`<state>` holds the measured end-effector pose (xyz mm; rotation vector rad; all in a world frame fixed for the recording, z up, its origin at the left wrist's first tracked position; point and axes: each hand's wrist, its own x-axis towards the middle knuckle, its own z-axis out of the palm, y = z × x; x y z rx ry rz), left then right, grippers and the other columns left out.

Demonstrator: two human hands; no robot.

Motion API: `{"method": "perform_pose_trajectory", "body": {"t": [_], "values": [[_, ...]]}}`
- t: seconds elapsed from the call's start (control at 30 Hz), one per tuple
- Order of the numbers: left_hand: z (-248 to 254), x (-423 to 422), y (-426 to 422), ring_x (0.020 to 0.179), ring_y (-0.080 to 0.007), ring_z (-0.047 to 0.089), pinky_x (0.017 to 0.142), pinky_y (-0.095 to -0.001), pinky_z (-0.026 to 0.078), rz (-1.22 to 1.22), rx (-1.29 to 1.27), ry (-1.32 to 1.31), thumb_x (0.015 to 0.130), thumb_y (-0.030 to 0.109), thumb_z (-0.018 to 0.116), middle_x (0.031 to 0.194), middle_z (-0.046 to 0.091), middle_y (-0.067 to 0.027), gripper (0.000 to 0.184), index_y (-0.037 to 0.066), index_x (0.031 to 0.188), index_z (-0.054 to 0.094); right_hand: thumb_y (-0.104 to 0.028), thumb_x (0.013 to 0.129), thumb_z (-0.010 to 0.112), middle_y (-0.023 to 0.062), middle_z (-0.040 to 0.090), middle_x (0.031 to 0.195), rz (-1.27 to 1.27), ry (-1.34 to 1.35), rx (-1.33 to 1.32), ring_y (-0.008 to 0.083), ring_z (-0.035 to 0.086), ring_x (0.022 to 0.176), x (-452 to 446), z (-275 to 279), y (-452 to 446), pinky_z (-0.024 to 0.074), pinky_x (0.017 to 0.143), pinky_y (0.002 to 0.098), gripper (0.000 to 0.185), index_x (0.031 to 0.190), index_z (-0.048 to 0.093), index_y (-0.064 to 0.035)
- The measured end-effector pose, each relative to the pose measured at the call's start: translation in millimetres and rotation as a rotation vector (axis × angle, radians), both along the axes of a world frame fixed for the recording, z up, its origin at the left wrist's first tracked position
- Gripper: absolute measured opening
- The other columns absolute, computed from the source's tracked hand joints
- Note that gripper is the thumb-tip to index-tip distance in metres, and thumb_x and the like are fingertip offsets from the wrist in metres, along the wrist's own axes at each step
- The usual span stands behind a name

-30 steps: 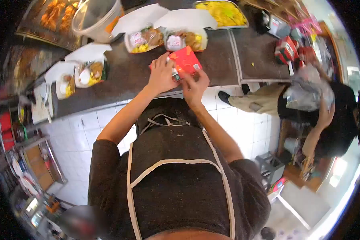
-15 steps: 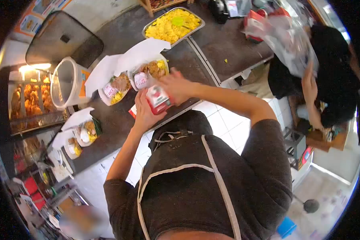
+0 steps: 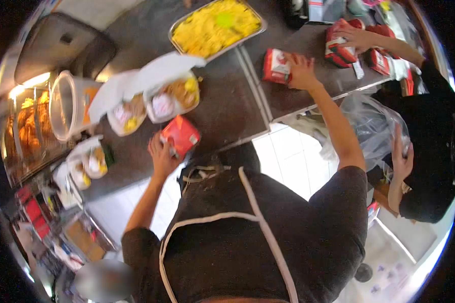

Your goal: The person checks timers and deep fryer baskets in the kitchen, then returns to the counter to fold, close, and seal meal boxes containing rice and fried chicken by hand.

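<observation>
My left hand [image 3: 165,155] grips the near-left side of a red food box [image 3: 186,135] at the counter's front edge. Out to the right, my right hand [image 3: 302,71] has its fingers on a red-and-white food box [image 3: 275,66] on the far counter section. Just beyond the left box lie two open white takeaway boxes, one [image 3: 174,101] with brown food, yellow pieces and a white printed packet, the other [image 3: 127,115] filled alike. Their white lids stand raised behind them. Blur hides the finer print on both red boxes.
A metal tray of yellow food [image 3: 215,28] stands at the back. Left are a clear plastic tub [image 3: 68,106], smaller open boxes [image 3: 88,169] and a lit display case. At right, a co-worker's hand touches stacked red boxes [image 3: 338,46]; the other holds a clear plastic bag [image 3: 366,123].
My right hand has swung right, away from my left hand, to a red-and-white box. My left hand keeps a red box, now tilted. The co-worker's bag has come lower, and one hand reaches the stack.
</observation>
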<state>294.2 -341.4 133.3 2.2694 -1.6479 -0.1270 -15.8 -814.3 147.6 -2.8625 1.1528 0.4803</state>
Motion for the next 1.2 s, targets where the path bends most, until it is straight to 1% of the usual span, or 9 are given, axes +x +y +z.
{"method": "perform_pose_trajectory", "body": {"t": [0.3,0.47,0.63,0.73,0.8,0.87,0.97,1.07,1.2], "values": [[12.1,-33.1,-15.9,0.128,-0.0455,0.033,0.104,-0.0581,0.024,0.226,0.072,0.111,0.054,0.029,0.085,0.141,0.035,-0.0242,0.057,0.008,0.094,0.051,-0.031,0.077,0.077,0.0206,0.054,0.121,-0.787,-0.938,0.165,0.0369,0.063,0.092,54.8,-9.1,-213.6,0.0569,0.071,0.0510,0.063,0.127,0.052,-0.0028],[10.9,-30.5,-17.8,0.130,-0.0447,0.030,0.106,-0.0598,0.022,0.229,0.109,0.124,0.054,0.029,0.084,0.143,0.032,-0.0243,0.057,0.009,0.095,0.049,-0.019,0.083,0.071,0.0145,0.061,0.103,-1.377,-1.004,0.950,0.0415,0.064,0.085,69.7,-14.1,-272.9,0.0595,0.069,0.0491,0.039,0.114,0.056,-0.0013],[1.5,-28.5,-16.6,0.130,-0.0449,0.030,0.106,-0.0606,0.021,0.213,0.097,0.122,0.054,0.030,0.083,0.145,0.030,-0.0242,0.059,0.010,0.095,0.047,-0.017,0.084,0.070,0.0147,0.060,0.107,-1.223,-1.088,1.152,0.0373,0.066,0.081,18.6,-59.5,-284.3,0.0596,0.069,0.0487,0.031,0.109,0.057,-0.0029],[0.8,-24.9,-16.5,0.129,-0.0452,0.030,0.105,-0.0605,0.022,0.211,0.105,0.126,0.051,0.029,0.084,0.145,0.029,-0.0242,0.061,0.010,0.095,0.047,-0.016,0.085,0.069,0.0148,0.063,0.096,-0.501,-1.061,0.388,0.0346,0.066,0.079,-4.7,-103.0,-259.6,0.0591,0.070,0.0485,0.029,0.107,0.057,-0.0011],[4.3,-26.5,-14.3,0.129,-0.0454,0.030,0.105,-0.0597,0.022,0.216,0.129,0.141,0.050,0.027,0.085,0.145,0.030,-0.0241,0.062,0.009,0.095,0.047,-0.015,0.082,0.072,0.0127,0.064,0.092,-1.185,-1.288,0.698,0.0344,0.066,0.076,9.6,-84.4,-208.5,0.0579,0.067,0.0494,0.032,0.106,0.057,0.0009],[6.0,-27.5,-17.2,0.128,-0.0458,0.031,0.105,-0.0593,0.023,0.214,0.138,0.138,0.051,0.027,0.085,0.144,0.030,-0.0245,0.062,0.009,0.097,0.048,-0.020,0.080,0.071,0.0138,0.068,0.085,-1.174,-1.337,0.588,0.0331,0.068,0.074,27.1,-126.0,-225.3,0.0570,0.065,0.0466,0.030,0.097,0.063,0.0027],[10.7,-34.1,-10.6,0.128,-0.0458,0.031,0.103,-0.0587,0.025,0.210,0.082,0.098,0.051,0.027,0.086,0.144,0.030,-0.0247,0.061,0.008,0.097,0.049,-0.030,0.080,0.063,0.0208,0.070,0.076,-1.160,-0.466,-0.107,0.0276,0.071,0.073,34.6,-141.9,-229.8,0.0566,0.067,0.0390,0.030,0.077,0.070,-0.0002],[11.2,-27.6,-7.4,0.126,-0.0458,0.034,0.101,-0.0580,0.028,0.242,0.094,0.109,0.055,0.029,0.084,0.142,0.032,-0.0257,0.058,0.008,0.097,0.050,-0.024,0.079,0.065,0.0214,0.070,0.092,-0.987,-0.721,-0.029,0.0349,0.070,0.080,31.3,-107.9,-195.8,0.0565,0.071,0.0413,0.025,0.086,0.071,-0.0004],[0.2,-23.9,-11.0,0.123,-0.0450,0.038,0.098,-0.0563,0.031,0.155,0.000,0.094,0.061,0.034,0.080,0.139,0.037,-0.0270,0.062,0.010,0.112,0.055,-0.014,0.088,0.064,0.0050,0.067,0.076,-0.736,-1.475,0.572,0.0130,0.061,0.063,50.9,8.2,-50.8,0.0496,0.055,0.0282,0.010,0.086,0.069,-0.0060]]}}
